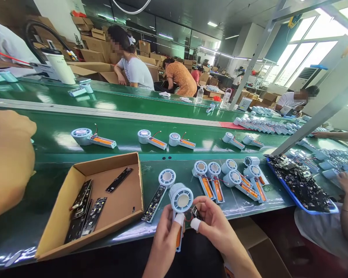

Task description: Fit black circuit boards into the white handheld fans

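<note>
Fan unit (182, 201) in pale blue is up in the grasp of the left hand (164, 237), off the near right corner of the cardboard tray (116, 210). Its long axis runs from the round head, at the far end, down the handle towards the person. The left hand is closed round that handle, thumb along its front, and so is the nearer of the two. The right hand (214, 221), farther from the cardboard tray, is just to the right of the handle, its fingers nearly closed on a small dark circuit board (195, 212); how the hidden fingers sit behind it cannot be told. A red wire (188, 220) shows in the narrow gap between the hands. The head has a ringed, spoked grille about a plain silvery disc, and an orange strip shows in the handle below the thumb.
</note>
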A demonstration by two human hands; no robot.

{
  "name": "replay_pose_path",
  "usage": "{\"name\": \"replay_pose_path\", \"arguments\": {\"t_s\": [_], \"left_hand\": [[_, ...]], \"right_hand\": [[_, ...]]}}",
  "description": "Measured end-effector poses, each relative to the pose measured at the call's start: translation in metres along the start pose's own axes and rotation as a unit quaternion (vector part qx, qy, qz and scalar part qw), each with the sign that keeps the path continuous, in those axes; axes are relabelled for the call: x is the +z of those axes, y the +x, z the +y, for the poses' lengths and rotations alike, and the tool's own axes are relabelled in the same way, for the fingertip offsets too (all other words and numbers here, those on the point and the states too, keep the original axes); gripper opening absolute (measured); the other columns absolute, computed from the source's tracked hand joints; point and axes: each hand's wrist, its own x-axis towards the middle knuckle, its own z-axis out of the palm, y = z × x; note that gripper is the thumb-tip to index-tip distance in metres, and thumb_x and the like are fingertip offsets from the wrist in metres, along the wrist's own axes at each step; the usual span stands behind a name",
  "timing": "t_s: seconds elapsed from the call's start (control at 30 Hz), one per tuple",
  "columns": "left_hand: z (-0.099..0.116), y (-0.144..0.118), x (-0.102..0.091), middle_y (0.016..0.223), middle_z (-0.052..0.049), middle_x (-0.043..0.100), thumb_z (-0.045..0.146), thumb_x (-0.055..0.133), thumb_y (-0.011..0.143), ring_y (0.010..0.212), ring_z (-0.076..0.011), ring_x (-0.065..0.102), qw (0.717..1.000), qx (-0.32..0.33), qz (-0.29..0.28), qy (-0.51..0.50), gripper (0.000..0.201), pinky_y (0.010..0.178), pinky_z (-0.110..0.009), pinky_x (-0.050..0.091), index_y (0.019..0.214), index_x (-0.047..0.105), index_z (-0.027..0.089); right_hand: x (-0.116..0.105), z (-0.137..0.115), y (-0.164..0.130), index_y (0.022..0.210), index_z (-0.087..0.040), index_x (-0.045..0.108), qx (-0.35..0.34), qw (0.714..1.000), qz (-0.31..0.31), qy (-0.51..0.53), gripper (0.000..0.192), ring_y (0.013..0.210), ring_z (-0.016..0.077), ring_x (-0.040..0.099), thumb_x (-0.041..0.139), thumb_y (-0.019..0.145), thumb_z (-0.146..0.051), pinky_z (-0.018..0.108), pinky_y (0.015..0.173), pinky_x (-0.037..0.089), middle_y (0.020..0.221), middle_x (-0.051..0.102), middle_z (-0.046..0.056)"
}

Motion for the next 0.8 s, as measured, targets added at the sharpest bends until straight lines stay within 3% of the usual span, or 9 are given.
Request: {"name": "replay_pose_path", "arguments": {"t_s": [0.1,0.17,0.27,0.33,0.43,0.57,0.67,0.8], "left_hand": [[0.000,0.000,-0.002,0.088,-0.001,0.069,0.048,0.060,0.090,0.075,-0.0174,0.064,1.000,-0.012,0.013,0.020,0.032,0.068,-0.026,0.052,0.112,0.063,0.024],[0.003,0.001,-0.003,0.087,-0.001,0.068,0.044,0.059,0.088,0.075,-0.0178,0.063,0.999,-0.005,0.026,0.040,0.030,0.069,-0.027,0.052,0.112,0.062,0.024],[0.010,0.003,-0.003,0.091,-0.002,0.069,0.038,0.061,0.083,0.080,-0.0195,0.062,0.997,0.011,0.027,0.065,0.030,0.074,-0.029,0.051,0.108,0.063,0.022],[0.016,0.004,-0.001,0.089,-0.001,0.069,0.036,0.061,0.080,0.077,-0.0194,0.061,0.997,0.011,0.012,0.069,0.029,0.071,-0.029,0.051,0.105,0.063,0.022],[0.024,0.003,-0.001,0.085,-0.001,0.069,0.035,0.062,0.079,0.069,-0.0182,0.060,0.999,-0.009,-0.019,0.042,0.029,0.064,-0.027,0.049,0.104,0.064,0.021],[0.026,-0.002,-0.003,0.090,-0.001,0.071,0.040,0.062,0.082,0.073,-0.0179,0.064,0.996,-0.072,-0.039,-0.037,0.035,0.064,-0.026,0.050,0.111,0.065,0.022],[0.024,-0.006,-0.002,0.097,-0.004,0.073,0.048,0.060,0.083,0.076,-0.0199,0.066,0.987,-0.103,-0.054,-0.111,0.040,0.063,-0.028,0.052,0.114,0.065,0.022],[0.019,-0.010,0.002,0.109,-0.006,0.073,0.054,0.058,0.086,0.097,-0.0267,0.070,0.979,-0.086,-0.060,-0.175,0.044,0.081,-0.036,0.056,0.117,0.064,0.024]], "right_hand": [[-0.003,-0.002,-0.001,0.116,-0.022,0.055,-0.044,0.971,0.053,-0.228,0.031,0.073,0.0155,0.063,0.060,0.086,-0.020,0.025,0.066,0.046,0.090,0.067,0.002],[-0.006,-0.008,-0.002,0.102,-0.021,0.058,-0.085,0.907,0.046,-0.410,0.014,0.068,0.0161,0.062,0.051,0.091,-0.016,0.025,0.062,0.042,0.086,0.068,0.003],[-0.010,-0.023,-0.008,0.086,-0.022,0.060,-0.127,0.809,-0.052,-0.572,0.016,0.063,0.0175,0.063,0.049,0.096,-0.016,0.025,0.057,0.038,0.076,0.068,0.003],[-0.010,-0.033,-0.011,0.090,-0.022,0.063,-0.151,0.787,-0.133,-0.583,0.006,0.065,0.0192,0.065,0.060,0.093,-0.025,0.025,0.058,0.040,0.078,0.070,0.003],[-0.009,-0.039,-0.010,0.095,-0.023,0.068,-0.160,0.814,-0.202,-0.520,0.008,0.074,0.0211,0.068,0.066,0.089,-0.028,0.026,0.064,0.045,0.084,0.073,0.004],[-0.004,-0.027,-0.003,0.078,-0.020,0.064,-0.016,0.920,-0.247,-0.305,0.021,0.052,0.0120,0.058,0.054,0.096,-0.025,0.020,0.053,0.042,0.062,0.065,-0.002],[0.001,-0.010,0.000,0.070,-0.019,0.054,0.064,0.965,-0.210,-0.144,0.042,0.042,0.0072,0.044,0.053,0.098,-0.050,0.018,0.043,0.033,0.052,0.052,-0.005],[0.010,0.005,-0.001,0.066,-0.021,0.042,0.072,0.990,-0.117,-0.038,0.058,0.039,0.0043,0.029,0.053,0.090,-0.073,0.019,0.039,0.021,0.047,0.038,-0.009]]}}
